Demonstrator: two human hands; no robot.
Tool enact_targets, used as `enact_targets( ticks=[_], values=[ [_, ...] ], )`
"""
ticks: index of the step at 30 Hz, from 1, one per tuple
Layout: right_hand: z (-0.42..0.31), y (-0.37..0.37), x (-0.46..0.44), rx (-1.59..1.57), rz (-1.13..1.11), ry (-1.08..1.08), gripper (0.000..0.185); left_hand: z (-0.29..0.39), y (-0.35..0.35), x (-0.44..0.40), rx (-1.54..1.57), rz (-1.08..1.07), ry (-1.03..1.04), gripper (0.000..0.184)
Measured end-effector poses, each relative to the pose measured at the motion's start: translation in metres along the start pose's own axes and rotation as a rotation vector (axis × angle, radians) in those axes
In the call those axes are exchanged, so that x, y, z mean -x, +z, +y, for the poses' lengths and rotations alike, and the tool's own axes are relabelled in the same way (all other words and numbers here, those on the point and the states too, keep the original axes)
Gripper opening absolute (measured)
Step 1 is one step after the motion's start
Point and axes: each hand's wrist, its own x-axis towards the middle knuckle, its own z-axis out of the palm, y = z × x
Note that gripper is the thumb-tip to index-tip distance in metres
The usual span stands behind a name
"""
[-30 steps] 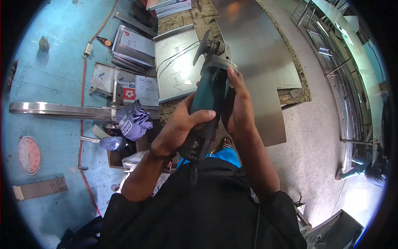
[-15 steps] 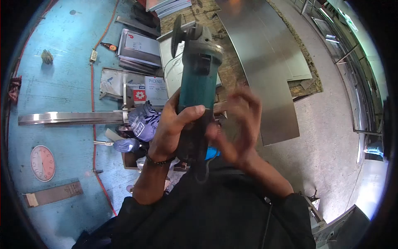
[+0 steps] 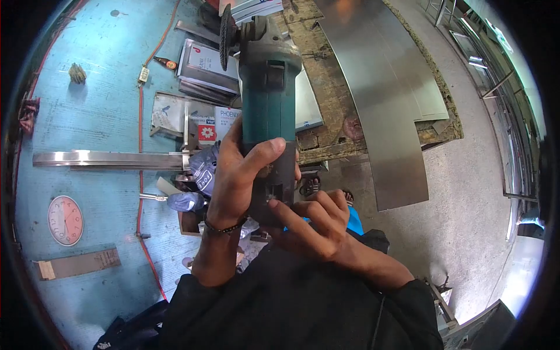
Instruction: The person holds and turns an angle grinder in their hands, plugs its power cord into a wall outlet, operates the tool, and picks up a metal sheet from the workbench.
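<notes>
An angle grinder (image 3: 268, 114) with a green body and a dark rear handle is held nearly upright before my chest. A disc (image 3: 224, 38) is mounted at its head, seen nearly edge-on. My left hand (image 3: 236, 172) is closed around the grinder's lower body, the thumb lying across its front. My right hand (image 3: 318, 224) reaches in from the right with the index finger stretched out. That fingertip touches the handle by a small opening (image 3: 274, 191); the other fingers are loosely bent and grip nothing. What is inside the opening is too small to make out.
A worn wooden bench (image 3: 332, 128) carries a large metal sheet (image 3: 385, 87). Stacked boxes (image 3: 204, 64), a purple cloth (image 3: 204, 169) and a long metal channel (image 3: 105, 158) are at the left by the blue wall (image 3: 105, 116). A wall clock (image 3: 65, 220) hangs there.
My right hand has moved from beside the grinder, blurred and spread, to touch its handle with the index finger. The grinder has shifted slightly left and up in view, still in my left hand.
</notes>
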Motion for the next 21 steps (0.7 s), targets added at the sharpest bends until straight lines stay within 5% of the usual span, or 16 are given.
enact_targets(
  ticks=[21],
  values=[
    [0.0047,-0.0009,-0.0034,-0.046,-0.033,0.016,0.054,-0.005,0.0007,-0.0054,-0.01,-0.024,0.006,0.039]
  ],
)
